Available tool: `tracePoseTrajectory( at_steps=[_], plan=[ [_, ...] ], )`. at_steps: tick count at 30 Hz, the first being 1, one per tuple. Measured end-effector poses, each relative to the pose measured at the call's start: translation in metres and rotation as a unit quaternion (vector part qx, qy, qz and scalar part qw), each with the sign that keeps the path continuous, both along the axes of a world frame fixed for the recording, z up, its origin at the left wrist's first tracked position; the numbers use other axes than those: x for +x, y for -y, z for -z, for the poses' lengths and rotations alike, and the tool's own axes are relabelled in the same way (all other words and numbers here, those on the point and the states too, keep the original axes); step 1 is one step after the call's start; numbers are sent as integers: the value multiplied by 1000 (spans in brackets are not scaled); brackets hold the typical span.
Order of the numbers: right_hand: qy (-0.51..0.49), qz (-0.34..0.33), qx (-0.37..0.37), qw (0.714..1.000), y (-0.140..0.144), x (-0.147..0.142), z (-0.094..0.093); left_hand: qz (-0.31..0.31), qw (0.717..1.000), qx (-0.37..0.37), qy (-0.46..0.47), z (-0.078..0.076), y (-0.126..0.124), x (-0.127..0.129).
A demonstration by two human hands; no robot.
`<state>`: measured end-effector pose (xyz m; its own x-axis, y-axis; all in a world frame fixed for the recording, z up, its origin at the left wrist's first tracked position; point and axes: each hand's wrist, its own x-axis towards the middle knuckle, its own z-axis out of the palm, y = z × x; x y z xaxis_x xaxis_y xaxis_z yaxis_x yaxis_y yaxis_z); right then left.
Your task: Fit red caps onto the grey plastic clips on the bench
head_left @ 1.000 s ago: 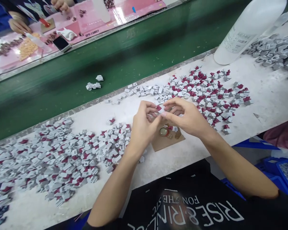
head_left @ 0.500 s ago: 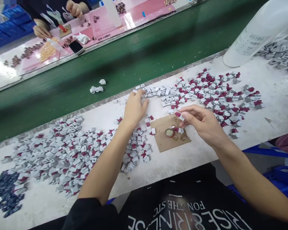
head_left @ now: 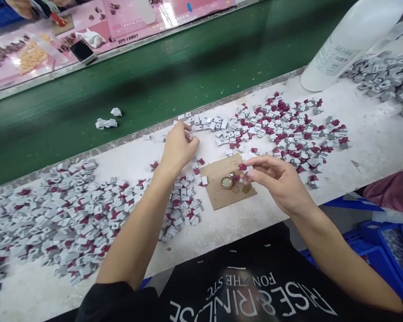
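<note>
My left hand [head_left: 180, 145] rests at the far side of the table by a row of small light-grey plastic pieces [head_left: 206, 123]. Its fingers are bent, with the thumb apart from them, and I see nothing held. My right hand [head_left: 273, 179] pinches a small grey-and-maroon plastic piece [head_left: 244, 167] between thumb and fingertips, above a brown cardboard square [head_left: 218, 197]. On the cardboard lies a round, gold-rimmed thing [head_left: 227, 182] with clear, glossy spots beside it. A single grey piece [head_left: 204, 180] sits at the cardboard's left edge.
Joined grey-and-maroon pieces lie in a large left heap [head_left: 87, 210] and a right heap [head_left: 289, 125]. A white bottle [head_left: 336, 49] stands at the back right before more grey pieces [head_left: 386, 78]. Beyond the green belt [head_left: 147, 76], another person's hand [head_left: 22, 6] is at a pink-covered table.
The view has shifted, so most things appear farther left. My left hand's fingers have drawn closer together by the grey row. My right hand still holds its piece, slightly lower over the cardboard.
</note>
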<state>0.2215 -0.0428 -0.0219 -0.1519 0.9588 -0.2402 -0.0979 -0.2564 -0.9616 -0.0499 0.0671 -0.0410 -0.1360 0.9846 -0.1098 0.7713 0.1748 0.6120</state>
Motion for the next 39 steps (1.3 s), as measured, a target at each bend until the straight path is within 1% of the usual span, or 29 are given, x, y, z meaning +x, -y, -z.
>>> tracePoseTrajectory(
  at_steps=[3,5,7,11,13,16,19,21,23,25,28,30,35,39],
  plan=[
    [18,-4,-3,1000,3,4,2,-19,990,-39,136,-14,25,-1],
    [38,-7,-2,999,5,4,3,-32,973,-53,224,-22,44,-1],
    [50,-8,-10,999,6,3,5,-40,955,-67,285,-28,63,1],
    [16,-18,-36,999,4,-3,10,-50,920,-75,382,-29,91,7],
    [0,-24,-27,999,3,-5,12,-59,902,-76,420,-28,99,11],
    [1,-31,0,1000,3,-4,14,-77,877,-79,468,-26,106,15],
    [20,-35,16,999,6,-4,13,-83,860,-81,496,-24,110,18],
    [48,-28,34,998,9,-4,11,-80,863,-68,494,-23,113,19],
    [95,-18,66,993,13,-6,7,-70,871,-53,484,-22,115,21],
    [137,-8,100,985,17,-7,4,-64,872,-46,483,-22,117,23],
    [156,0,119,981,21,-8,2,-72,855,-52,511,-20,121,24],
    [161,-4,120,980,23,-10,3,-77,850,-56,518,-18,124,24],
    [195,-22,151,969,26,-15,8,-73,864,-76,492,-20,131,21],
    [214,-37,178,960,26,-17,12,-58,869,-81,484,-22,134,18]
  ],
)
